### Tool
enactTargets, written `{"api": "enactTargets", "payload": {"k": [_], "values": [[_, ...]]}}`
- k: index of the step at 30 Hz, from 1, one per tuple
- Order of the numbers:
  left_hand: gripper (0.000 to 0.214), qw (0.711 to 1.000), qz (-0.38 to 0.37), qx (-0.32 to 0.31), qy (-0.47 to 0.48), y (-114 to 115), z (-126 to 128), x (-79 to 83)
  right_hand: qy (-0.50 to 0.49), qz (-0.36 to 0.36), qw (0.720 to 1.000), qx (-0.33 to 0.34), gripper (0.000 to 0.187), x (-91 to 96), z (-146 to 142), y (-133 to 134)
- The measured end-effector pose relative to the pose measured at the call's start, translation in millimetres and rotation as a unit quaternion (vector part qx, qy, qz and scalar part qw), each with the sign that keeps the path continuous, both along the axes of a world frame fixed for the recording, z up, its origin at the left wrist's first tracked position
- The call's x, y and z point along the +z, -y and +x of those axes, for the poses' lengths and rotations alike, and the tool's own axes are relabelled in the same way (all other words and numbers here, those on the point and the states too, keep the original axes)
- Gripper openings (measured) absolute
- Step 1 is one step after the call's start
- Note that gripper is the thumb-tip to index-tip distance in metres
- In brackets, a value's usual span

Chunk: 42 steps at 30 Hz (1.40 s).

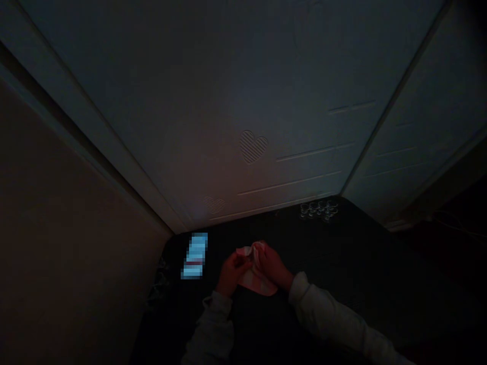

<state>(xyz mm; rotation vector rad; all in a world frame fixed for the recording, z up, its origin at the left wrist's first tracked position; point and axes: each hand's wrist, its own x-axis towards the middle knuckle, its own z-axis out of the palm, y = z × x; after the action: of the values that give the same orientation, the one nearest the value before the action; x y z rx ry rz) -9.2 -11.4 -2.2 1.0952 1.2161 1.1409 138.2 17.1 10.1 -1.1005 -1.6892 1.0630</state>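
A pale cloth with pinkish patches (262, 285) hangs between my hands above the dark table. My left hand (229, 272) is closed, its fingers pinching at the cloth's left side near the top. My right hand (274, 266) is wrapped around the bunched upper part of the cloth from the right. Something may be inside the folds, but the dim light hides it. Left of my left hand lies a lit phone screen (195, 256), its content blurred out.
Several small clear glasses (318, 210) stand grouped at the back right of the table (342, 253). More clear glassware (157, 289) sits dimly along the left edge. White panels with a heart relief (253, 147) rise directly behind; a plain wall (68, 228) closes the left.
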Motion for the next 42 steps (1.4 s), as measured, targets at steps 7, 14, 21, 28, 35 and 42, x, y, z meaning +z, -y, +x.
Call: {"api": "enactTargets", "payload": {"k": [7,14,21,28,35,42], "values": [[0.024,0.999,0.028,-0.002,-0.028,-2.0,-0.9,-4.0,-0.138,-0.087,0.987,-0.002,0.034,-5.9,1.7,-4.9],[0.023,0.999,0.028,0.003,-0.032,-2.2,-0.7,-1.4,-0.145,-0.097,0.985,0.006,0.031,-2.6,1.2,-4.2],[0.029,1.000,0.015,-0.006,-0.025,-1.5,-2.5,-4.2,-0.053,-0.055,0.997,-0.014,0.024,-10.9,-0.1,-5.1],[0.025,1.000,0.003,-0.006,-0.019,1.0,2.1,5.0,-0.010,-0.033,0.999,-0.021,0.016,0.9,-2.5,2.2],[0.025,1.000,0.003,0.003,-0.028,-0.1,2.2,3.8,-0.012,-0.033,0.999,-0.006,0.015,-0.7,-0.9,1.4],[0.028,1.000,-0.006,0.000,-0.004,-0.4,1.3,2.2,-0.037,-0.034,0.999,0.001,0.021,-2.7,-0.1,1.3]]}}
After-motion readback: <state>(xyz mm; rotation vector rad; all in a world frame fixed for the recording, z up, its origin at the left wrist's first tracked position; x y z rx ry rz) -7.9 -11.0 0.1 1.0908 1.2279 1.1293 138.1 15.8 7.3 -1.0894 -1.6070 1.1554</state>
